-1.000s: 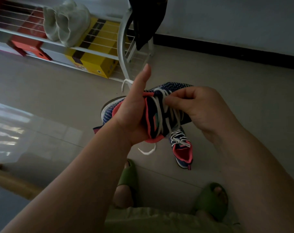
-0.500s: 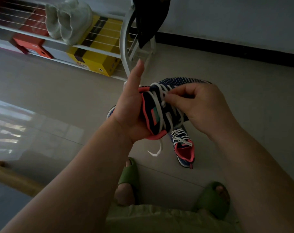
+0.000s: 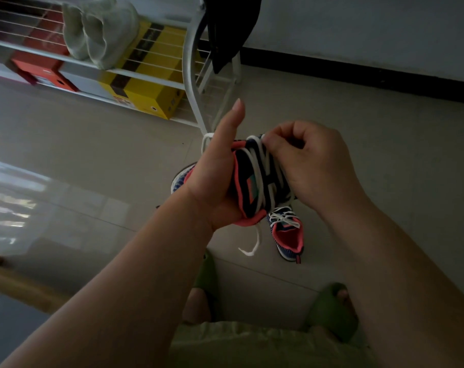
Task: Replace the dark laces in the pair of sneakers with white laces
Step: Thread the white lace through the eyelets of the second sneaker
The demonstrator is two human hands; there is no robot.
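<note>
1. Gripping the navy knit sneaker with coral collar [image 3: 245,187] in your left hand [image 3: 215,181], you are keeping the thumb straight up, fingers wrapping underneath.
2. Your right hand [image 3: 310,166] is pinching the flat white lace [image 3: 262,166] near the upper eyelets, fingers curling.
3. One lace end is dangling below the collar.
4. The matching white-laced second sneaker [image 3: 287,232] is lying on the beige tiled floor [image 3: 358,128], just beyond your green slides [image 3: 331,312].

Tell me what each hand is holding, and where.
The left hand grips the sneaker by its collar; the right hand pinches the white lace near the top.
</note>
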